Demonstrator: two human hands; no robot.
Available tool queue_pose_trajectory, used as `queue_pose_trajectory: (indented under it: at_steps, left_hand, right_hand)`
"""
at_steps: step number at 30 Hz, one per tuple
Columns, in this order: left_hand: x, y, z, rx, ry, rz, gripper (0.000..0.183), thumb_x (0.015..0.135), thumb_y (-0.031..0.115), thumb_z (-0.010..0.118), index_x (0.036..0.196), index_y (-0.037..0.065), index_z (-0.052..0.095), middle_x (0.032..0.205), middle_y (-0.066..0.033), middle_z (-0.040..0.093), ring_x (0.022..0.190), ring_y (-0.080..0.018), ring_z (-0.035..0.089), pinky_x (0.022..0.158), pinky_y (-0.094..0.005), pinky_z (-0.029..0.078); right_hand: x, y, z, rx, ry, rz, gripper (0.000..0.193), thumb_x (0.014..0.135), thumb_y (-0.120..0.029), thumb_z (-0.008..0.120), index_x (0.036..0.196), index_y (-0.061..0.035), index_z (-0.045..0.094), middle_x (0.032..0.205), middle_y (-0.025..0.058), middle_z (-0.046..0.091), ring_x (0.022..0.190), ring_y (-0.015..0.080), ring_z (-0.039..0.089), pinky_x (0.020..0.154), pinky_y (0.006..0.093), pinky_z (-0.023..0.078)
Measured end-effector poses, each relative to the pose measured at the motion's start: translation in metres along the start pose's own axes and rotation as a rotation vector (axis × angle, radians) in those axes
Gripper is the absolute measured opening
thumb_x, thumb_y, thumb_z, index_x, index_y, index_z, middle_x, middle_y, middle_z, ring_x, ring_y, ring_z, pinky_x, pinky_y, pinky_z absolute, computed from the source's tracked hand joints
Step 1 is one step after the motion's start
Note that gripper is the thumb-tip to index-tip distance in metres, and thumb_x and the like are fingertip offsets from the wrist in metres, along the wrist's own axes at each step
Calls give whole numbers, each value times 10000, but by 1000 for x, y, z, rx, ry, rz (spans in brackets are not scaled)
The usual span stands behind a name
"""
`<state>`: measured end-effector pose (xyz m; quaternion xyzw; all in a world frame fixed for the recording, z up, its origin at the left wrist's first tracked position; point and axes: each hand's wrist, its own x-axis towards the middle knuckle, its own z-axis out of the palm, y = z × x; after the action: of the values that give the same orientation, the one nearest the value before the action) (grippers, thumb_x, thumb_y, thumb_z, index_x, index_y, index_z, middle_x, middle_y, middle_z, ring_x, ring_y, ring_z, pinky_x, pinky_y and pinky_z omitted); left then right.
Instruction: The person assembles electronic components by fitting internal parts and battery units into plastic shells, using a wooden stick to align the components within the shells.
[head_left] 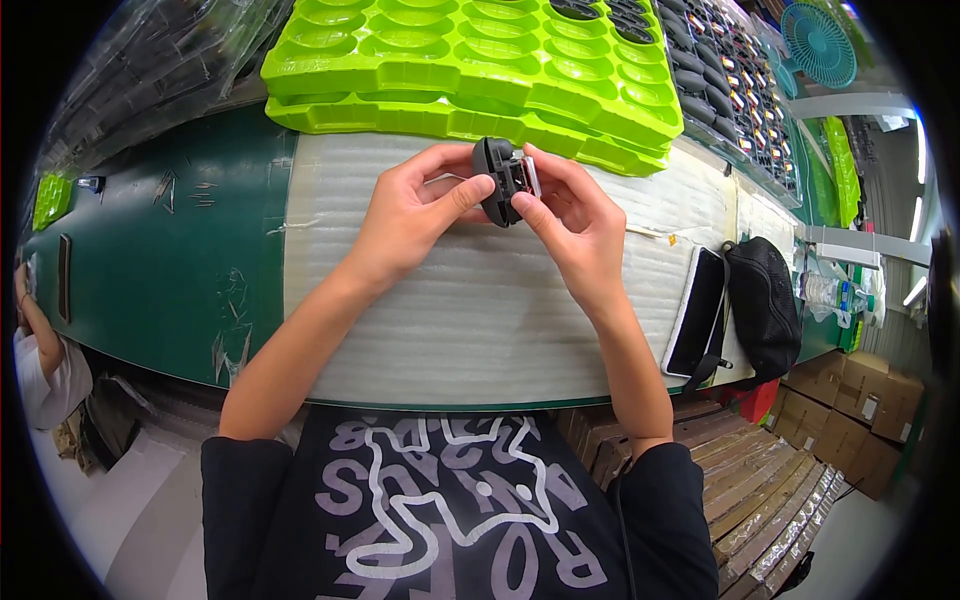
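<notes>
Both hands meet above the middle of the table, just in front of the green trays. Between the thumb and fingers of my left hand (408, 212) is a rounded black plastic case (491, 180), stood on edge with its inner side turned right. My right hand (577, 220) pinches a small flat silvery piece (532, 176) close against the case's inner side. A bit of red shows between the two. Fine parts inside the case are too small to make out, and my fingers hide some of its edges.
Stacked bright green trays (470, 75) with oval hollows stand at the back. Clear trays (735, 90) of black parts lie right of them. White foam sheet (480, 320) covers the tabletop. A phone (693, 310) and black pouch (762, 300) lie right. Another person's arm (38, 320) shows far left.
</notes>
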<state>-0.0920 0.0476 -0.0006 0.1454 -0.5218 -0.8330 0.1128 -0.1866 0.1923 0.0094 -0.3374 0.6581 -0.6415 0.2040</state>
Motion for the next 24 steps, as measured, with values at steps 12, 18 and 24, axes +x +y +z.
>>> queue_pose_trajectory:
  at_steps: [12, 18, 24]
  left_hand:
    - [-1, -3, 0, 14, -10, 39, 341, 857, 84, 618, 1149, -67, 528, 1032, -109, 604, 912, -164, 604, 732, -284, 548]
    - [0, -4, -1, 22, -41, 60, 359, 862, 85, 613, 1177, -64, 525, 1026, -105, 612, 915, -159, 603, 731, -274, 541]
    - [0, -6, -2, 65, -35, 69, 357, 863, 79, 608, 1179, -65, 526, 1012, -103, 614, 897, -152, 601, 746, -279, 542]
  right_hand:
    - [-2, 0, 1, -2, 30, 25, 378, 809, -3, 642, 1172, 30, 538, 1008, 112, 593, 892, 174, 621, 782, 287, 513]
    - [-2, 0, 1, 0, 27, 18, 386, 801, 5, 642, 1173, 31, 545, 999, 109, 591, 889, 173, 620, 788, 286, 511]
    - [-3, 0, 2, -8, 46, 35, 376, 799, 14, 640, 1164, 34, 553, 993, 106, 589, 874, 164, 617, 776, 273, 504]
